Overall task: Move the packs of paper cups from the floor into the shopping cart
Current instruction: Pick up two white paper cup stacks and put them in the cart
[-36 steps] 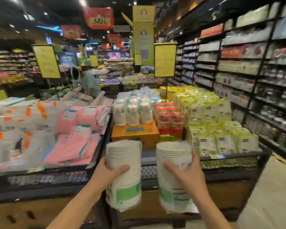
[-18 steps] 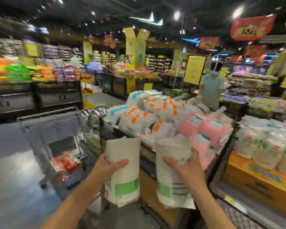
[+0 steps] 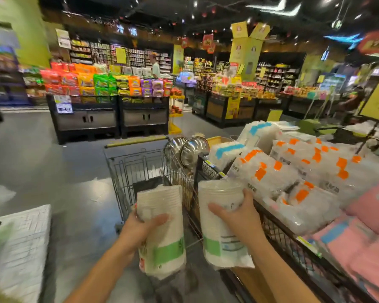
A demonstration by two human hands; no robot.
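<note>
Head view, then, asked the first: where were the packs of paper cups?

Second: Both were off the floor and in the air. The left hand (image 3: 140,228) was wrapped around the left pack (image 3: 167,248), thumb across its front. The right hand (image 3: 239,217) was clamped round the right pack (image 3: 219,237) near its top. Both hung upright at the near end of the shopping cart (image 3: 123,171), not yet down in the basket as far as I could tell.

First: How would you have finished the step well?

Second: I would have carried them forward over the wire rim and lowered them in rather than dropping them, since loose film could snag on the wire. The right pack was close beside the wire display bin (image 3: 278,230), so I judged it needed to swing leftward first.

First: And the packs themselves?

Second: They were tall nested stacks of white cups in clear film, each with a green band on the lower label. The film bunched loose at the bottom. They looked light but crushable, so a gentle squeeze would have done.
</note>
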